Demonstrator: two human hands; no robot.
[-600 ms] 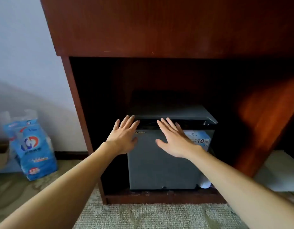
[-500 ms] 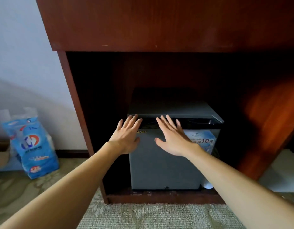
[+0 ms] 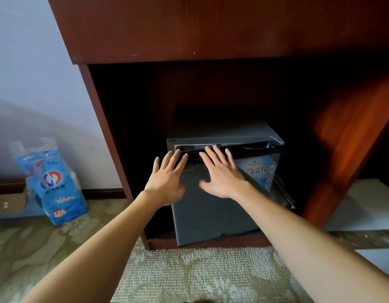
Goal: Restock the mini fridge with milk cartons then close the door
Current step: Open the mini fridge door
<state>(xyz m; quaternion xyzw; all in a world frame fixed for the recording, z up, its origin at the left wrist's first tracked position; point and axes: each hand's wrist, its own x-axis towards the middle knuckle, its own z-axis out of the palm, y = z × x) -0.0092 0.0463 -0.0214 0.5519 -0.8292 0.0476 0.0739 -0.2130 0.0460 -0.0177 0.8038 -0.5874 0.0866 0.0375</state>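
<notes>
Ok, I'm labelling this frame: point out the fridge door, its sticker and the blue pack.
fridge door (image 3: 213, 217): head view, bare grey panel below the hands.
sticker (image 3: 258, 171): head view, middle of the blue label, upper right of the door.
blue pack (image 3: 55, 189): head view, printed front, on the floor at left.

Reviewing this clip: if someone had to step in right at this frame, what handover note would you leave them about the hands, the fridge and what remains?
Left hand: open, fingers spread, flat at the upper left of the fridge door.
Right hand: open, flat on the upper middle of the door, beside the blue sticker.
Mini fridge: sits in the wooden cabinet recess; a dark gap shows along the door's top edge, so it does not look fully shut.
Milk cartons: none in view; whether they are inside cannot be told.
Left: probably press the door home and check it seals.
</notes>
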